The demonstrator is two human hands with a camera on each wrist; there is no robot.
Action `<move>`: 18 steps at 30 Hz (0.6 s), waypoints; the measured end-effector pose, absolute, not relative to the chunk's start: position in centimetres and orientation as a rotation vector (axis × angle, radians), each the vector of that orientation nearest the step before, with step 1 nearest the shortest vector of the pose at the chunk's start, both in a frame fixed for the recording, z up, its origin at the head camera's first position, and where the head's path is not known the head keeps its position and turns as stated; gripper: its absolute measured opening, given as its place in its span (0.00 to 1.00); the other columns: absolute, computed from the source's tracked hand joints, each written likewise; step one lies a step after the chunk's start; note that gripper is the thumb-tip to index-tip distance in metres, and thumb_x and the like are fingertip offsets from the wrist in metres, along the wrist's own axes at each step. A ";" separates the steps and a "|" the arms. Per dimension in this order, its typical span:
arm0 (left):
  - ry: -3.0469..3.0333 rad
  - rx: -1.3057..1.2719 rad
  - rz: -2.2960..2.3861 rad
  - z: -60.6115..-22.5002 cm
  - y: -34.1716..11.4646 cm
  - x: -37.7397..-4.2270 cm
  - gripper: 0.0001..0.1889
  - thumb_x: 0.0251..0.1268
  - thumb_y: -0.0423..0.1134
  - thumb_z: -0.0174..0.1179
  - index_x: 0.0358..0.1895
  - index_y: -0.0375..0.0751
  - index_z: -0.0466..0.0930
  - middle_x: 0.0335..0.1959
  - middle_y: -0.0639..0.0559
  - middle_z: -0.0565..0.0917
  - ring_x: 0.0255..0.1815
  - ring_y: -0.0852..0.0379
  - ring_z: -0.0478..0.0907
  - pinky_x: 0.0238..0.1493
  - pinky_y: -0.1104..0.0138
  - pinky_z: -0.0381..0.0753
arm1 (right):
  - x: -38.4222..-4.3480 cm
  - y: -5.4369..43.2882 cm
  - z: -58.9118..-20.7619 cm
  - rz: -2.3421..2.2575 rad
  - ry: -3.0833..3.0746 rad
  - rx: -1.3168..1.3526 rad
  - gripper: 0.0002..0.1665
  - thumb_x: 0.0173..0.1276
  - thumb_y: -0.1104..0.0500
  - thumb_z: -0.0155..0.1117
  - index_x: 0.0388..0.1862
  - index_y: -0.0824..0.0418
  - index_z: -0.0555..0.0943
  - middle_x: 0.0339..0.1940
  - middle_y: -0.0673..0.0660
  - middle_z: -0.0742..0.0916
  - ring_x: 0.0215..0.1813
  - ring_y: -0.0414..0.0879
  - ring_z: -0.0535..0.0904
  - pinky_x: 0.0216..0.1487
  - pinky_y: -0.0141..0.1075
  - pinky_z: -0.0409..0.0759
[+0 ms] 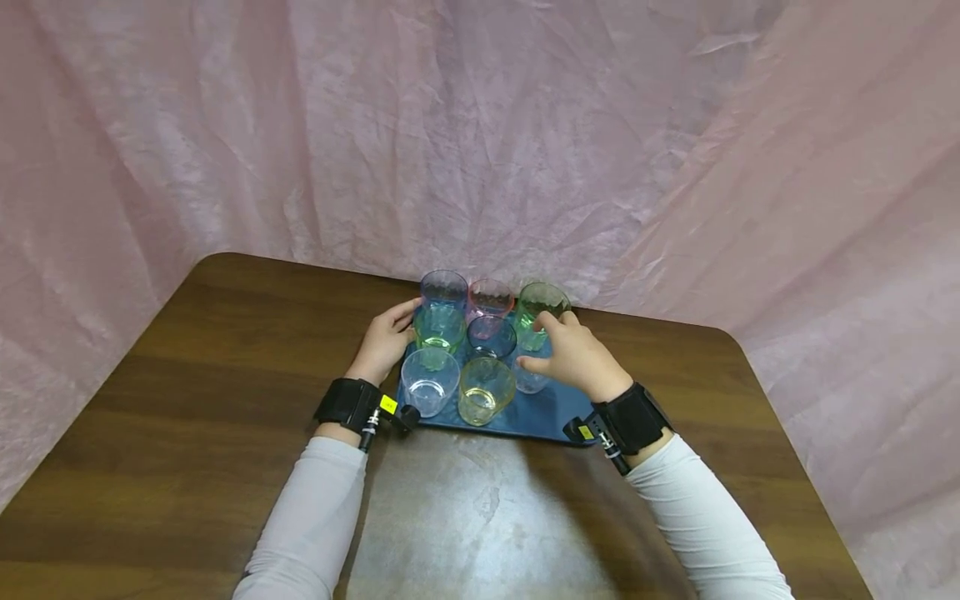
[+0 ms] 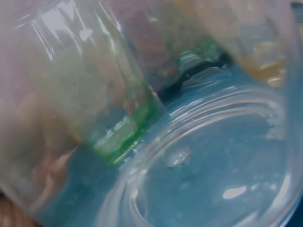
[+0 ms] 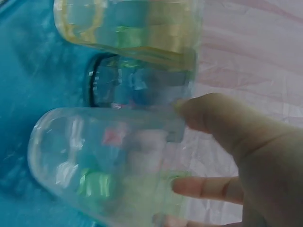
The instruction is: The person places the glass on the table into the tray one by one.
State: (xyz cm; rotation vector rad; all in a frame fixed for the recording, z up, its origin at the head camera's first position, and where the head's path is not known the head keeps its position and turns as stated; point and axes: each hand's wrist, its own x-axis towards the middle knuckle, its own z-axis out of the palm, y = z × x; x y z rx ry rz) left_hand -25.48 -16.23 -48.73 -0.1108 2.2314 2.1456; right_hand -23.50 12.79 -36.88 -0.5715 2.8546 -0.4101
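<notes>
My left hand lies along the left side of a blue tray, its fingers extended beside the green tumbler and the bluish-purple tumbler. My right hand reaches over the tray's right side, thumb and fingers spread about the rim of a clear tumbler. In the right wrist view its thumb is at that rim, with the other fingers across from it. Behind stands a larger green tumbler, partly covered by the fingers.
Also on the tray are a pink tumbler, a dark blue one, a clear one and a yellow one at the front. A brown wooden table supports the tray. A pink curtain hangs behind.
</notes>
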 end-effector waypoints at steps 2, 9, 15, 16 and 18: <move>2.236 -0.114 2.132 -48.9 -16.2 -25.5 0.31 0.75 0.19 0.46 0.77 0.43 0.64 0.79 0.47 0.63 0.80 0.49 0.55 0.64 0.59 0.71 | -23.4 13.1 -37.2 -0.415 2.858 -0.584 0.36 0.67 0.40 0.70 0.65 0.59 0.73 0.58 0.69 0.77 0.50 0.62 0.80 0.46 0.54 0.81; 2.262 -0.095 2.117 -48.8 -16.1 -25.4 0.29 0.76 0.21 0.45 0.77 0.40 0.63 0.78 0.46 0.64 0.80 0.47 0.56 0.68 0.55 0.71 | -23.6 15.2 -37.1 -0.577 2.852 -0.643 0.36 0.73 0.41 0.64 0.74 0.52 0.69 0.63 0.68 0.78 0.62 0.62 0.76 0.52 0.57 0.80; 2.271 -0.075 2.118 -48.7 -16.4 -25.6 0.28 0.76 0.22 0.45 0.77 0.38 0.64 0.77 0.44 0.65 0.79 0.46 0.58 0.71 0.53 0.69 | -24.6 18.2 -36.7 -0.799 2.882 -0.591 0.43 0.76 0.42 0.61 0.82 0.49 0.55 0.69 0.71 0.70 0.65 0.65 0.72 0.56 0.60 0.76; 2.270 -0.066 2.120 -48.6 -16.4 -25.7 0.28 0.76 0.22 0.45 0.77 0.37 0.64 0.77 0.44 0.65 0.79 0.46 0.58 0.71 0.53 0.69 | -24.8 18.8 -36.7 -0.806 2.904 -0.569 0.44 0.76 0.41 0.60 0.82 0.48 0.53 0.71 0.72 0.68 0.68 0.67 0.70 0.58 0.63 0.74; 2.273 -0.048 2.122 -48.6 -16.6 -25.7 0.27 0.76 0.22 0.45 0.77 0.36 0.64 0.77 0.42 0.65 0.79 0.46 0.58 0.71 0.53 0.69 | -25.2 20.1 -36.9 -0.786 2.950 -0.519 0.46 0.76 0.40 0.58 0.84 0.47 0.49 0.75 0.74 0.63 0.72 0.71 0.63 0.61 0.68 0.70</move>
